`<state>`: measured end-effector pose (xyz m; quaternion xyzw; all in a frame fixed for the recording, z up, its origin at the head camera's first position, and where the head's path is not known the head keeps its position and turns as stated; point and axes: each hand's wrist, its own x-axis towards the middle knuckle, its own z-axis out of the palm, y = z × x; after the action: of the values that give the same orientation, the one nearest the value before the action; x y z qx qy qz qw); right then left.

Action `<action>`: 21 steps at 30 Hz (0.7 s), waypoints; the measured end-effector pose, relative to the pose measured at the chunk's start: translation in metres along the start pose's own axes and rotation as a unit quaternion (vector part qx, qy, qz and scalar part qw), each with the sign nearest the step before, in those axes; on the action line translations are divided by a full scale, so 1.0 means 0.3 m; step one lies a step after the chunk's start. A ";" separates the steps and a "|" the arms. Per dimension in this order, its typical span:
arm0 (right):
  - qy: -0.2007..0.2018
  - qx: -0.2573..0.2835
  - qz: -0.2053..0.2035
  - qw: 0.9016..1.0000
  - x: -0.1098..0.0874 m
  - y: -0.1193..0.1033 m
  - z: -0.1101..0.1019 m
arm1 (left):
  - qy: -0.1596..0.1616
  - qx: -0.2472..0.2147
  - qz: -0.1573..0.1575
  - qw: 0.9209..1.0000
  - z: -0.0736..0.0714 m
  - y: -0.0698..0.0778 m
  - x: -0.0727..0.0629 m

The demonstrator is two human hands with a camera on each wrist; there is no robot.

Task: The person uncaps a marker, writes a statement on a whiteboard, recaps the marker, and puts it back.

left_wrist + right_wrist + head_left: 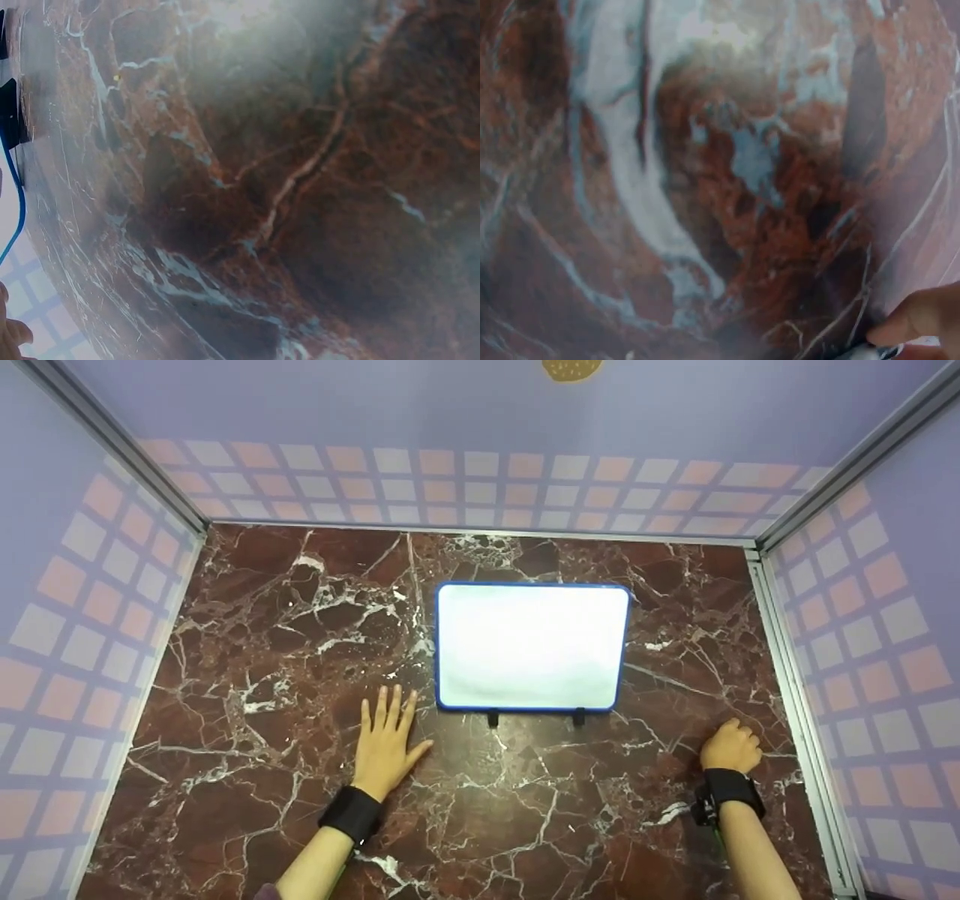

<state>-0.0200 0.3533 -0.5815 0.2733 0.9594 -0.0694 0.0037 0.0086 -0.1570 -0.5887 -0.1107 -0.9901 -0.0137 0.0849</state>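
A whiteboard [532, 646] with a blue frame and two black clips or feet at its near edge is on the marble-patterned tabletop. Left of its lower corner, my left hand [386, 750] rests palm down with fingers spread. My right hand [731, 746] is curled into a fist near the table's right side, apart from the board. In the right wrist view, the thumb [919, 315] presses against a small dark-and-whitish object [866, 352], mostly cut off by the frame, so its kind cannot be told. The left wrist view catches the board's blue edge [19, 214] and a bit of fingers.
Lilac walls with a pink and white checked pattern stand behind the table [262, 675] and on both sides. A metal rail [795, 705] runs along the right edge. Each wrist wears a black band [352, 814].
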 end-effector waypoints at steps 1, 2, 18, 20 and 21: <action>0.007 0.007 -0.006 1.000 -0.001 -0.004 -0.001 | 0.001 -0.002 -0.001 1.000 0.000 -0.001 -0.001; 0.011 0.014 -0.013 1.000 -0.002 -0.009 -0.005 | 0.001 -0.004 -0.001 1.000 0.000 -0.002 -0.001; -0.014 0.164 -0.160 0.973 -0.047 -0.207 -0.248 | 0.006 -0.058 0.003 0.998 -0.066 0.040 0.027; -0.035 0.165 -0.173 0.970 -0.061 -0.216 -0.283 | 0.011 -0.079 0.006 0.997 -0.080 0.052 0.033; -0.045 0.166 -0.180 0.969 -0.068 -0.221 -0.300 | 0.013 -0.088 0.009 0.996 -0.089 0.058 0.037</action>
<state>-0.0348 0.2991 -0.4829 0.0897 0.9668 -0.2392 -0.0114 0.0064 -0.1388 -0.5604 -0.1266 -0.9828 -0.1016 0.0881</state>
